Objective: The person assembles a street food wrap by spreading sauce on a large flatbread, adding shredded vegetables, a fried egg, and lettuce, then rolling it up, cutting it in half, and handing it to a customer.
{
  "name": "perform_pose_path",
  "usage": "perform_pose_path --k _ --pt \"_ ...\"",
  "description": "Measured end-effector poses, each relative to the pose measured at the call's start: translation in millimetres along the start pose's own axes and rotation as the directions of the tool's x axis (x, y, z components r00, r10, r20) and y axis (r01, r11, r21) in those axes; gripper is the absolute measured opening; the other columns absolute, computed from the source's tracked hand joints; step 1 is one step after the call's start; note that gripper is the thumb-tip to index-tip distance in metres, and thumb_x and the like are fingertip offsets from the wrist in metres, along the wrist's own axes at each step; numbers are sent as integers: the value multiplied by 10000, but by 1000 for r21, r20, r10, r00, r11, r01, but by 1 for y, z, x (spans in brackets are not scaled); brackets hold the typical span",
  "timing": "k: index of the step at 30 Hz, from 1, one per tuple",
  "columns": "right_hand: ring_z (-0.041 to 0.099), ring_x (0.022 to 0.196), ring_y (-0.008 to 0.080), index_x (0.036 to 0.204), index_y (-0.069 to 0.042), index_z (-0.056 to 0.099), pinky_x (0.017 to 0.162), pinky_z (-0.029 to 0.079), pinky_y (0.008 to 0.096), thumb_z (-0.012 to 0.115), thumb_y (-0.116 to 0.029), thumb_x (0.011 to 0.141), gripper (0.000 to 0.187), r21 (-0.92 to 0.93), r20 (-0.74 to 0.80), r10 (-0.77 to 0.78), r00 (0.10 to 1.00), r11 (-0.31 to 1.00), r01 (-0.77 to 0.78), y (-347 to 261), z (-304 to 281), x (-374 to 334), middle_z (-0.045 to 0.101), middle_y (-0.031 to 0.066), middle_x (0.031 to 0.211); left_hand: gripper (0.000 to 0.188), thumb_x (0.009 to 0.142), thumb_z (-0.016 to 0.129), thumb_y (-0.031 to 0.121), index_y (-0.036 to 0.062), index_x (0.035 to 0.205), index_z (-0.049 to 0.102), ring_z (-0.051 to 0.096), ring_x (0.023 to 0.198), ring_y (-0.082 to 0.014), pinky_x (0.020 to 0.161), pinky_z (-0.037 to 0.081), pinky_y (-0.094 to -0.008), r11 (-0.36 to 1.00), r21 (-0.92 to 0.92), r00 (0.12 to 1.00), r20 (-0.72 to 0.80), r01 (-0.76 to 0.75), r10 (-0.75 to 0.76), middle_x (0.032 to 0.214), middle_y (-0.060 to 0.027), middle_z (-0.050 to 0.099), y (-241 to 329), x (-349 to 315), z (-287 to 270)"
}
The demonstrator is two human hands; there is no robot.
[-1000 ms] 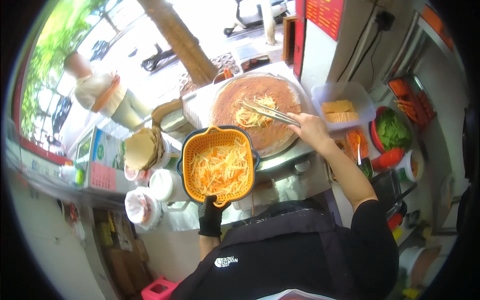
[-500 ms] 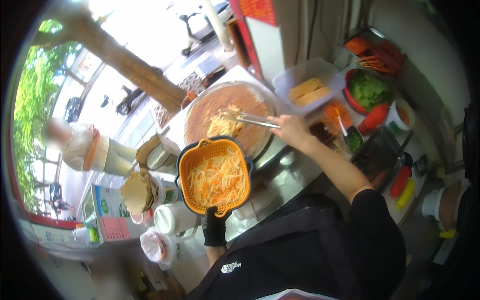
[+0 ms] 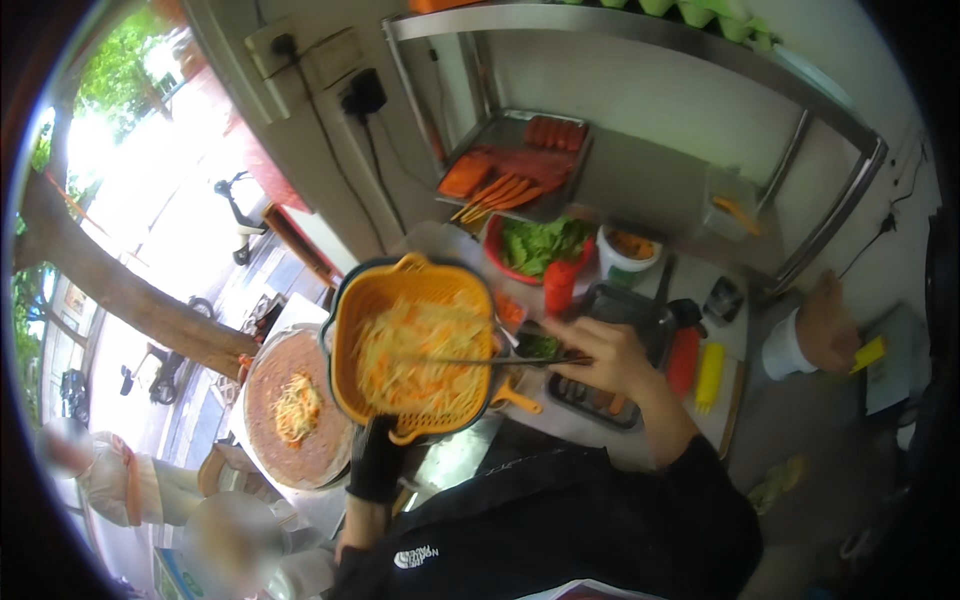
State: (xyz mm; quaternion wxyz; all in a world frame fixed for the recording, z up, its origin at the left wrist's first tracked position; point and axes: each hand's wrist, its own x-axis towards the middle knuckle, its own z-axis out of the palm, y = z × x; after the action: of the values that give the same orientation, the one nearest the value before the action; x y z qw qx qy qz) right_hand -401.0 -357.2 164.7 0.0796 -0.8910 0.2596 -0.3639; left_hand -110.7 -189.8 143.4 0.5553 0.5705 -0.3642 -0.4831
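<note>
My left hand (image 3: 377, 462), in a black glove, grips the near edge of an orange colander basket (image 3: 350, 330) set in a dark blue outer one. Shredded pale and orange vegetables (image 3: 430, 330) fill its bottom. Bare and closed round metal tongs (image 3: 520, 361), my right hand (image 3: 605, 358) is to the right of the basket. The tongs' tips reach in over the shreds; whether they pinch any is too blurred to tell. Left of the basket, a brown crepe (image 3: 268, 372) lies on a round griddle, a small pile of shreds (image 3: 298, 410) on its middle.
Beyond my right hand are a red bowl of lettuce (image 3: 540, 245), a red squeeze bottle (image 3: 562, 288), a white tub (image 3: 628, 262) and a dark tray (image 3: 640, 312). A yellow bottle (image 3: 709, 375) lies farther right. A metal shelf (image 3: 640, 25) spans the back. A person (image 3: 115, 480) stands outside, left.
The view has swung right. The tongs have gone from the pile on the crepe to inside the basket, and the basket has shifted away from the griddle, still in my left hand.
</note>
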Motion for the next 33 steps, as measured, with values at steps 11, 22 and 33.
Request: perform_pose_path --k 11,22,33 --pt "413 527 42 1295 41 394 445 357 164 492 -52 865 452 830 -345 726 595 532 -168 94 -6 -104 520 42 836 381 846 599 152 10 1164 445 510 1093 -335 959 438 -432 721 -460 761 633 518 -143 1211 -193 479 8 286 285" --pt "419 521 67 1293 83 359 440 357 179 521 -184 865 530 878 -159 713 683 418 -232 113 43 -85 507 66 828 440 842 632 183 50 1222 454 595 944 -237 819 493 -332 965 -12 914 317 -262 252 1078 -142 586 -12 288 203" --pt "428 526 63 1280 37 410 419 348 180 644 -412 819 684 780 93 654 751 421 -463 90 100 -27 501 38 806 479 759 624 351 95 1163 587 547 1054 -344 905 441 -415 140 987 992 -64 79 -106 1142 -205 562 -160 400 -66"
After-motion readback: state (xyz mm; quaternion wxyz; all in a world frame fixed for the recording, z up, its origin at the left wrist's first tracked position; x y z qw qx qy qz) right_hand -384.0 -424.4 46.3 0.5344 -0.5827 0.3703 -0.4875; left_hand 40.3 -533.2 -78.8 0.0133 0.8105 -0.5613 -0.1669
